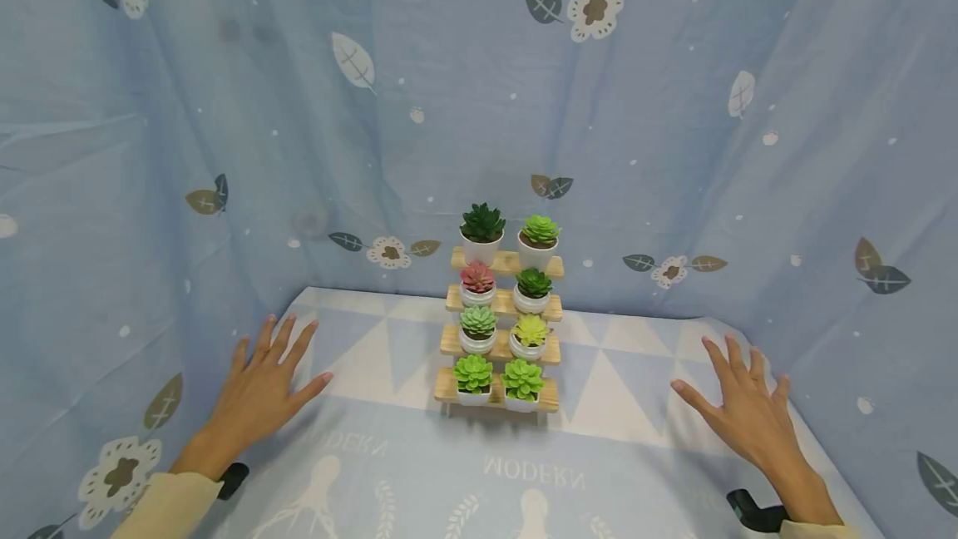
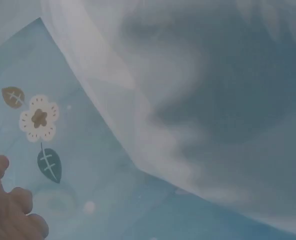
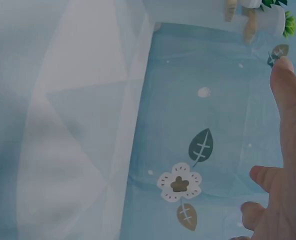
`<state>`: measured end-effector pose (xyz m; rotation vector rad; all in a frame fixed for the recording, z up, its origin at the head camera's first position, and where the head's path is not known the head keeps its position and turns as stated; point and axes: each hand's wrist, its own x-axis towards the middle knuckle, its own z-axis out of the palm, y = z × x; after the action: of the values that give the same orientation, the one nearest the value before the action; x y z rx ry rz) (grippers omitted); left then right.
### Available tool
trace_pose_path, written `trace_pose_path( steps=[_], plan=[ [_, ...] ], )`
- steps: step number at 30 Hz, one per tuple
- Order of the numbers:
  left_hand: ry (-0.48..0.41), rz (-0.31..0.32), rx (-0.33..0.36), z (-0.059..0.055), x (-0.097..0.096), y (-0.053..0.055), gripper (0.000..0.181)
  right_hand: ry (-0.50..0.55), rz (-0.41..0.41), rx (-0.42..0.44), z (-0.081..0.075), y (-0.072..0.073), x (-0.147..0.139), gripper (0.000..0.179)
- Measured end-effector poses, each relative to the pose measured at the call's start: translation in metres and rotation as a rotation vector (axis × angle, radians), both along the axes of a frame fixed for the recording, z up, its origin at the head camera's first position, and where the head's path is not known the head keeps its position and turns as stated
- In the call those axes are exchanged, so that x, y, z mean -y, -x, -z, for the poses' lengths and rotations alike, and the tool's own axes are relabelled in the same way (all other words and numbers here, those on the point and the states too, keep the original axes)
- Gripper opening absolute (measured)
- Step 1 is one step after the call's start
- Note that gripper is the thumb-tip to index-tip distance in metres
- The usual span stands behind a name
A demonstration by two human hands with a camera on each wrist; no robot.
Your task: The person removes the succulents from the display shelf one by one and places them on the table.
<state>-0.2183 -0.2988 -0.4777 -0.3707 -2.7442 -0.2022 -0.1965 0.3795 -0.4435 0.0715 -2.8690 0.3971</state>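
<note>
Wooden plant stand (image 1: 502,345), bearing eight potted succulents (image 1: 477,323), sits on the cloth (image 1: 606,393) between left hand (image 1: 257,396) and right hand (image 1: 751,420), fingers spread wide; head view shows it whole, right wrist view only partly

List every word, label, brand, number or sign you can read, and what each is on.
"MODERN": printed on the tablecloth, front center, letters looking flipped.
"MODERN": same tablecloth, left of that one; faint, first letter hard to make out.
White succulent pots and wooden tiered shelf: no lettering visible.
Both wrist views: no readable text.
Any fainter print is too blurred to read.
</note>
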Motion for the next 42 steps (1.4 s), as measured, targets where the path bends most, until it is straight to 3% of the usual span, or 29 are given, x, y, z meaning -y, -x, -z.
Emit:
trace_pose_path(
  steps=[4, 10, 14, 19, 24, 31, 42],
  plan=[
    [-0.09, 0.039, 0.011, -0.001, -0.004, 0.001, 0.084, 0.019, -0.021, 0.067, 0.0, 0.002, 0.002, 0.093],
    [-0.351, 0.145, 0.084, -0.002, -0.017, 0.004, 0.068, 0.039, -0.071, 0.142, 0.004, 0.003, 0.008, 0.083],
    [-0.465, 0.148, 0.156, -0.004, -0.03, 0.003, 0.061, 0.074, -0.093, 0.135, 0.007, 0.004, 0.016, 0.076],
    [-0.592, 0.147, 0.167, -0.002, -0.047, 0.004, 0.051, 0.117, -0.125, 0.123, 0.009, 0.007, 0.026, 0.071],
    [-0.666, 0.152, 0.222, 0.005, -0.063, 0.008, 0.046, 0.147, -0.153, 0.107, 0.012, 0.008, 0.034, 0.065],
    [-0.725, 0.16, 0.204, 0.009, -0.08, 0.017, 0.04, 0.2, -0.149, 0.077, 0.015, 0.012, 0.045, 0.059],
    [-0.881, 0.182, 0.281, 0.011, -0.11, 0.035, 0.038, 0.256, -0.159, 0.077, 0.025, 0.016, 0.055, 0.053]
  ],
)
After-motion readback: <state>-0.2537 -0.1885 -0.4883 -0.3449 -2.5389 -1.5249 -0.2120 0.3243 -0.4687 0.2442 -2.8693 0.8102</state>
